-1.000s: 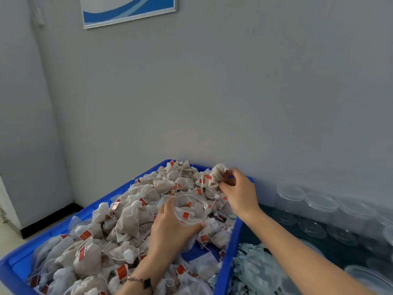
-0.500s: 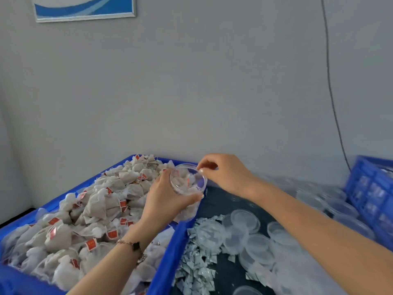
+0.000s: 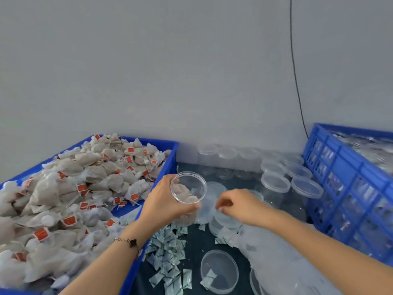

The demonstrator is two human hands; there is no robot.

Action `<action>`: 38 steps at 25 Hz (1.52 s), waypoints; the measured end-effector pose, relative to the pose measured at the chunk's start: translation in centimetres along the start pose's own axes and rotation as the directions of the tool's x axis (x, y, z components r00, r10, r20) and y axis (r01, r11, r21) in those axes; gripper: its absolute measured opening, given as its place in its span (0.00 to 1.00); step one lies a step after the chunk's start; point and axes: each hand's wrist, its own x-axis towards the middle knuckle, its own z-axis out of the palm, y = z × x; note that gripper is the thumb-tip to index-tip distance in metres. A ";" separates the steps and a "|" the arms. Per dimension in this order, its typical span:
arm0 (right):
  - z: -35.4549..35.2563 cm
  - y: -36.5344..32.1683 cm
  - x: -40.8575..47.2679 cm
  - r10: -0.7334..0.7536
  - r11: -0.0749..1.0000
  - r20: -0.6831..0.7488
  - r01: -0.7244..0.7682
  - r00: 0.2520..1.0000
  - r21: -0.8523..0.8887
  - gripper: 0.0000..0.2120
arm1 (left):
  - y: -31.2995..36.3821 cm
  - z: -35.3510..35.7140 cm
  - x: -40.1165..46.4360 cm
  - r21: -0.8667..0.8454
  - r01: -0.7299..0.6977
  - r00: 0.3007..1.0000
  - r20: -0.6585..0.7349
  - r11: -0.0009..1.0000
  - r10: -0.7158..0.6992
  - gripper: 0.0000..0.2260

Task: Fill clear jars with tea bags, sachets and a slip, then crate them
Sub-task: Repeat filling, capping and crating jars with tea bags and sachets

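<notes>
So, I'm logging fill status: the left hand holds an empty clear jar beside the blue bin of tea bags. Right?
Not empty: the head view shows tea bags inside the jar. The left hand does hold it beside the blue bin.

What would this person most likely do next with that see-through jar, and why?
Probably pick up a sachet and drop it in. The left hand holds the open jar with tea bags already inside, while the right hand, fingers curled, seems to hold nothing and hovers just beyond the scattered sachets on the dark table.
</notes>
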 end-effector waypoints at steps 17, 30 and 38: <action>15.4 -1.9 2.3 -0.198 0.979 0.069 0.201 0.978 -0.035 0.06 | -1.6 -0.4 -0.1 0.046 0.032 0.999 0.012 0.998 -0.033 0.44; 1.9 -5.9 -0.5 -0.042 0.908 -0.518 0.248 0.854 0.336 0.01 | -1.0 0.1 -0.6 0.005 -0.054 0.990 0.133 0.999 0.053 0.38; -3.0 2.6 -5.8 0.103 0.981 -0.551 0.006 0.828 0.192 0.06 | 0.5 0.5 -1.5 -0.059 -0.125 0.974 0.184 0.990 0.134 0.40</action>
